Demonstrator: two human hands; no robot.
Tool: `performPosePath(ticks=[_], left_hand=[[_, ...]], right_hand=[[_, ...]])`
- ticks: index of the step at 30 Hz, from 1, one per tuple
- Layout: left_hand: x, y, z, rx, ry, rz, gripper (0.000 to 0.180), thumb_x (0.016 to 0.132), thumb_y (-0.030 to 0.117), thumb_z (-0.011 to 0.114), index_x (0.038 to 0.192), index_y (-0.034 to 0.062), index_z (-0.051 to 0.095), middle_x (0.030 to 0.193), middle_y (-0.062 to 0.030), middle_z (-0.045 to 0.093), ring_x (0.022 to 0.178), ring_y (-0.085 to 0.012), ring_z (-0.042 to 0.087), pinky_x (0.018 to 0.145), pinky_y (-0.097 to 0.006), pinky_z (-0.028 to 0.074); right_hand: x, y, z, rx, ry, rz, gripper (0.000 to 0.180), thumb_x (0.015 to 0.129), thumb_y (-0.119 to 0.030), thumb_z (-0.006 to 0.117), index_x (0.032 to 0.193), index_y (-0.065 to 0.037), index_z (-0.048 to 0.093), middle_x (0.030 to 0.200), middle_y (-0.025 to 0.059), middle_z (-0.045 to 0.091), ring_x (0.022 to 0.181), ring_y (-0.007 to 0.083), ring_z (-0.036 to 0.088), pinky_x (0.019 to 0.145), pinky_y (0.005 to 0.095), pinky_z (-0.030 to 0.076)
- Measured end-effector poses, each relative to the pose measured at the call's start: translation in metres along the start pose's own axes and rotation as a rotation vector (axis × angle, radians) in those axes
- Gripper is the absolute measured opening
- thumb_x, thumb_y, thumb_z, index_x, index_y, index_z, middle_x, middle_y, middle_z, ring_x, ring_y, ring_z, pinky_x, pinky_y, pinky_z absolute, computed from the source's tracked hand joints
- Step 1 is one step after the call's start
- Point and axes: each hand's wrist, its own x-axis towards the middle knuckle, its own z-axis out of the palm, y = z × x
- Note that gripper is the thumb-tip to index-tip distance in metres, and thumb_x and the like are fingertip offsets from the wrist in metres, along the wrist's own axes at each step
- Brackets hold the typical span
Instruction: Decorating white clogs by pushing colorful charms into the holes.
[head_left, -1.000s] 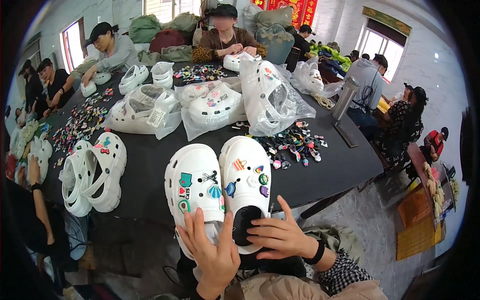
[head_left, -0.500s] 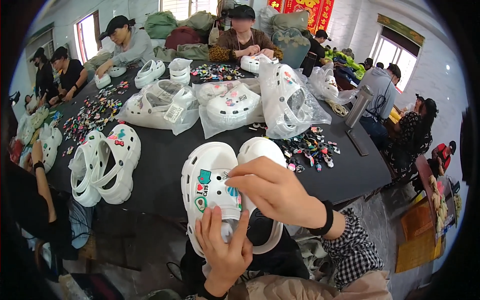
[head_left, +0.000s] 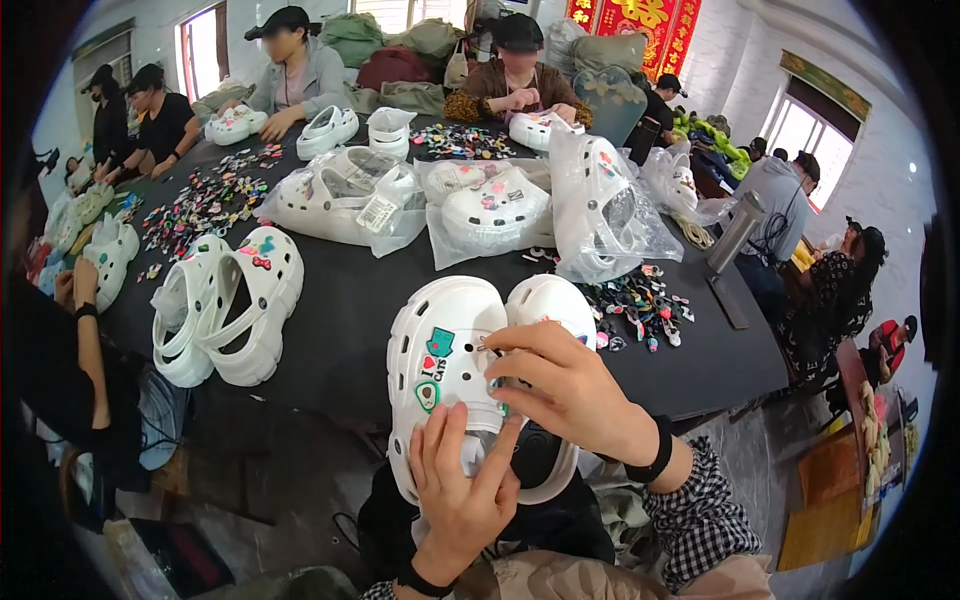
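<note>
A pair of white clogs is in front of me at the near table edge. The left clog (head_left: 450,310) carries teal, lettered and avocado charms on its upper. My left hand (head_left: 462,490) grips this clog, fingers lying over the rear of its upper near the opening. My right hand (head_left: 575,395) is bent over the clog's upper with fingers pinched; a thin metal piece (head_left: 486,346) shows at the fingertips, too small to make out fully. Behind my right hand, the right clog (head_left: 550,300) is partly hidden.
Another charmed pair of clogs (head_left: 265,300) stands to the left on the black table (head_left: 340,330). Bagged clogs (head_left: 490,210) lie beyond. Loose charms (head_left: 640,310) are heaped at right, more charms (head_left: 200,215) at left. A steel flask (head_left: 735,235) and co-workers are farther off.
The whole view has shifted, so table and clogs appear farther right. My right fingers have spread a little over the clog, and the striped blue charm under them is now hidden.
</note>
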Motion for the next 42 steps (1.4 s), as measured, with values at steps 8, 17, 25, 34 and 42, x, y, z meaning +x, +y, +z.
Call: performPosePath(ticks=[8, 17, 25, 34, 42], left_hand=[[0.002, 0.001, 0.000, 0.017, 0.013, -0.022, 0.052, 0.073, 0.008, 0.062, 0.123, 0.0179, 0.070, 0.140, -0.0247, 0.043, 0.133, -0.0451, 0.040, 0.110, -0.062, 0.029], [0.006, 0.001, 0.006, 0.015, 0.099, -0.027, 0.046, 0.072, 0.006, 0.062, 0.116, 0.0135, 0.071, 0.138, -0.0246, 0.045, 0.130, -0.0463, 0.043, 0.108, -0.062, 0.032], [0.016, -0.004, 0.004, -0.048, 0.135, -0.022, 0.040, 0.074, 0.007, 0.067, 0.114, 0.0112, 0.072, 0.136, -0.0243, 0.048, 0.128, -0.0464, 0.046, 0.104, -0.060, 0.036], [0.008, 0.003, 0.004, 0.064, 0.123, 0.030, 0.046, 0.072, 0.007, 0.068, 0.118, 0.0126, 0.074, 0.132, -0.0131, 0.056, 0.118, -0.0365, 0.049, 0.100, -0.051, 0.036], [0.009, 0.002, 0.004, 0.011, 0.143, 0.006, 0.051, 0.068, 0.003, 0.068, 0.118, 0.0144, 0.074, 0.129, -0.0064, 0.060, 0.117, -0.0306, 0.049, 0.099, -0.046, 0.038]], right_hand=[[0.003, 0.008, 0.003, 0.036, -0.019, 0.008, 0.018, 0.079, -0.007, 0.075, 0.091, -0.005, 0.063, 0.091, 0.0095, 0.056, 0.085, 0.0312, 0.059, 0.071, 0.0411, 0.048], [0.001, 0.020, 0.008, -0.086, 0.016, -0.236, 0.017, 0.079, -0.007, 0.074, 0.089, -0.004, 0.060, 0.087, 0.0114, 0.053, 0.081, 0.0320, 0.055, 0.070, 0.0416, 0.046], [0.018, 0.023, -0.003, 0.238, -0.176, 0.130, 0.013, 0.085, -0.005, 0.072, 0.091, -0.003, 0.061, 0.087, 0.0093, 0.054, 0.076, 0.0229, 0.057, 0.061, 0.0331, 0.047], [0.072, 0.012, -0.001, 0.054, -0.222, -0.382, 0.016, 0.080, -0.007, 0.071, 0.094, -0.002, 0.065, 0.096, 0.0092, 0.060, 0.088, 0.0247, 0.061, 0.075, 0.0362, 0.050], [0.071, 0.014, 0.006, -0.105, -0.495, -0.458, 0.030, 0.077, -0.011, 0.071, 0.106, -0.007, 0.068, 0.115, 0.0033, 0.065, 0.106, 0.0259, 0.056, 0.092, 0.0387, 0.047]])
